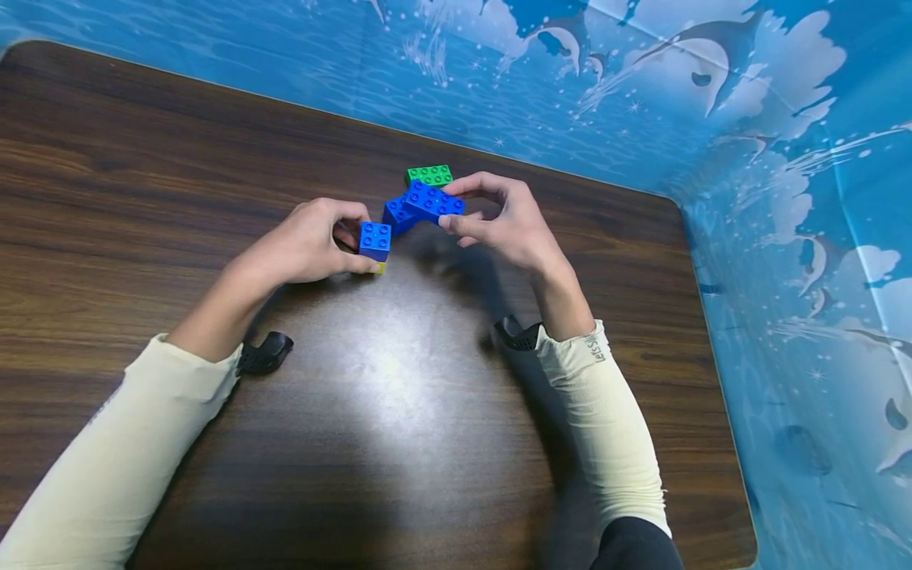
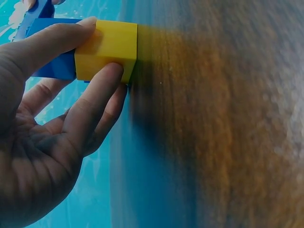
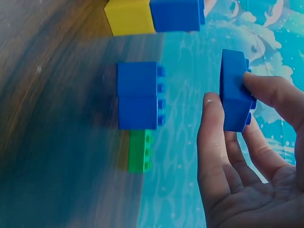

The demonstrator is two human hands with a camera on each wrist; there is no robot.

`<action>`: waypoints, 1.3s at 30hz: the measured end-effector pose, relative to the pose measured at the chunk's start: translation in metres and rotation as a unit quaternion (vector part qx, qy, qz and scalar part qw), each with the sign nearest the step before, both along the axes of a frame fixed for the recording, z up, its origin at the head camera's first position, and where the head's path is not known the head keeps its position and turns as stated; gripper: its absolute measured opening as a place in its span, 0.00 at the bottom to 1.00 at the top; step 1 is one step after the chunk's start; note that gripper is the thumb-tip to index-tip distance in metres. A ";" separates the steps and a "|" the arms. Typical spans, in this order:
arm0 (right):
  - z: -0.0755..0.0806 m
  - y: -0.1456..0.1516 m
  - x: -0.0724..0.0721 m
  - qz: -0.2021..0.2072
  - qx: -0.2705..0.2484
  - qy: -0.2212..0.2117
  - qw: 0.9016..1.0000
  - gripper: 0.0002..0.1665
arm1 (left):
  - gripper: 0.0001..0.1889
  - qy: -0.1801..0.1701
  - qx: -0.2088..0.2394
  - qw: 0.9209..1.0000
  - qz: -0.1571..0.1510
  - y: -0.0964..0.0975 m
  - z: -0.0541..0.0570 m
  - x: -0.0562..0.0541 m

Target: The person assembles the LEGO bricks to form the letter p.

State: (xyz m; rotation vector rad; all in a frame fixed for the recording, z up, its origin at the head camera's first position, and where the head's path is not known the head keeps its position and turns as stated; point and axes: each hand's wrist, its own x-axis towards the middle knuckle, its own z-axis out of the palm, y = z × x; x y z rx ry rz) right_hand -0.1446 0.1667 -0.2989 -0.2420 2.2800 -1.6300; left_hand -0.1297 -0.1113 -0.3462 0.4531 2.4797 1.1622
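Note:
My left hand [image 1: 306, 241] grips a small stack, thumb on one side and fingers on the other. The stack is a blue toy brick [image 1: 374, 241] on top of a yellow brick [image 2: 111, 47], standing at the table surface. My right hand [image 1: 506, 222] pinches a longer blue brick [image 3: 235, 90] between thumb and fingers, studs upward, raised off the table. Below it another blue piece [image 3: 137, 95] stands on the table, partly hidden in the head view; whether it is one brick or two, I cannot tell. A low green brick [image 1: 429, 175] lies behind it.
The dark wooden table [image 1: 321, 459] ends just beyond the bricks. Blue sheeting [image 1: 285, 47] with dolphin pictures hangs along the far and right sides. Black devices [image 1: 265, 354] are strapped under both wrists.

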 end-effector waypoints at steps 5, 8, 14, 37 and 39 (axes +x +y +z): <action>-0.003 -0.009 0.003 0.022 0.005 0.009 1.000 0.20 | 0.16 0.000 0.001 1.000 -0.001 0.000 0.000 0.000; -0.006 -0.013 0.005 0.028 0.000 0.006 1.000 0.20 | 0.16 -0.002 0.001 1.000 -0.002 0.000 0.000 0.000; -0.011 -0.022 0.007 0.038 -0.010 -0.003 0.999 0.20 | 0.17 -0.001 0.001 1.000 -0.001 0.001 0.000 0.000; -0.013 -0.040 0.016 0.068 -0.011 0.001 0.998 0.20 | 0.27 -0.016 -0.004 1.000 -0.011 0.000 -0.001 -0.002; -0.014 -0.040 0.017 0.069 -0.017 0.005 0.997 0.20 | 0.26 -0.016 -0.003 1.000 -0.010 0.000 -0.001 -0.001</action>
